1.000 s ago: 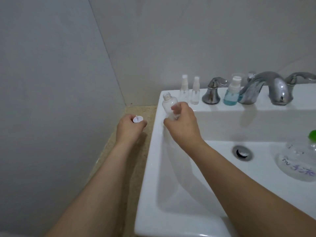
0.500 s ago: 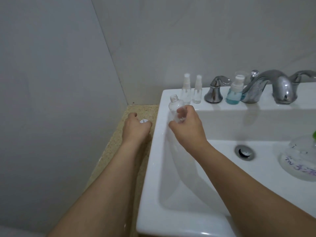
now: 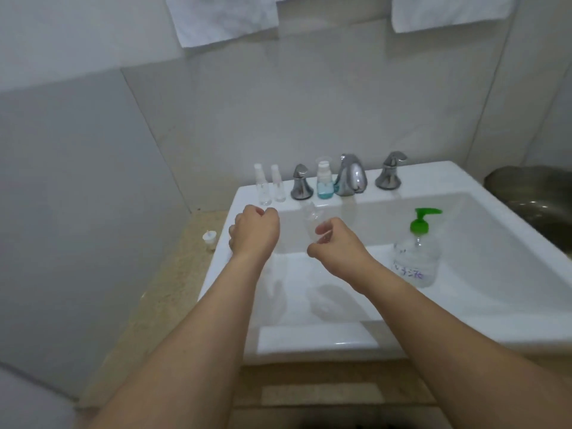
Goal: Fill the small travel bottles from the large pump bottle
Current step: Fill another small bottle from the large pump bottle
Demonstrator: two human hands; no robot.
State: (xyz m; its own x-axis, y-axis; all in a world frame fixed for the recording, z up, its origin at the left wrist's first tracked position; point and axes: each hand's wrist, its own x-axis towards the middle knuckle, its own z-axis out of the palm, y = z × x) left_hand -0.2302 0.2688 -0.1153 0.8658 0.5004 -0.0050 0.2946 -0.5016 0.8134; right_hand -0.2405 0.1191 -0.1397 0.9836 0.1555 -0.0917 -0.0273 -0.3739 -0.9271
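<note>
Right hand (image 3: 335, 253) first: my fingers are curled around the lower part of a small clear travel bottle (image 3: 312, 222), which I hold above the basin, its uncapped neck tilted up and away from me toward the back ledge. It is blurred, so I cannot tell whether anything is inside it. Over on the other side, my left hand (image 3: 255, 232) is balled into a fist above the left rim of the white sink (image 3: 501, 193), knuckles up, and I see nothing in it. Its small white cap (image 3: 210, 238) sits on the speckled beige counter (image 3: 167, 292), just left of the sink and well clear of my left hand. Inside the basin to my right stands the large pump bottle (image 3: 416, 258), clear with a green pump head and purple writing low on its side, upright and apart from both hands. Along the back ledge, two slim clear spray bottles (image 3: 268, 188) stand side by side at the left, next to a chrome tap handle (image 3: 301, 182). Between that handle and the chrome spout (image 3: 350, 175) stands a little bottle with blue liquid (image 3: 324, 182) in its lower part. A second chrome handle (image 3: 389, 171) stands right of the spout. White towels (image 3: 223, 18) hang on the wall above.
</note>
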